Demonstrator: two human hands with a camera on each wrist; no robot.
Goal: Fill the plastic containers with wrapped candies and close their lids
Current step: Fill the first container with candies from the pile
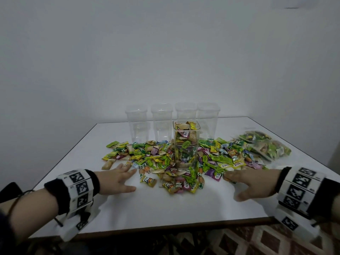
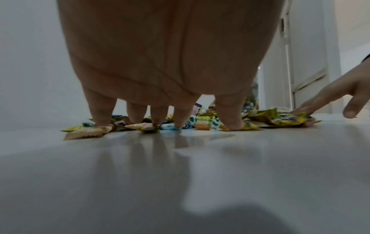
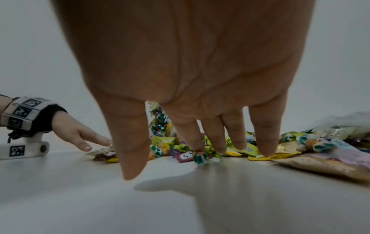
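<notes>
A clear square container [image 1: 186,144], full of wrapped candies and with no lid on, stands in the middle of a wide heap of wrapped candies [image 1: 161,157] on the white table [image 1: 165,205]. Behind it stand several empty clear containers [image 1: 137,124] in a row. My left hand [image 1: 121,178] lies flat with straight fingers [image 2: 180,117] touching the heap's left near edge. My right hand [image 1: 244,181] is spread the same way, and its fingertips [image 3: 264,142] touch candies at the right near edge. Neither hand holds anything.
Clear bags of more candies [image 1: 265,146] lie at the table's right side. A white wall rises right behind the containers. The near strip of the table between my hands is bare. A patterned floor [image 1: 266,242] shows below the front edge.
</notes>
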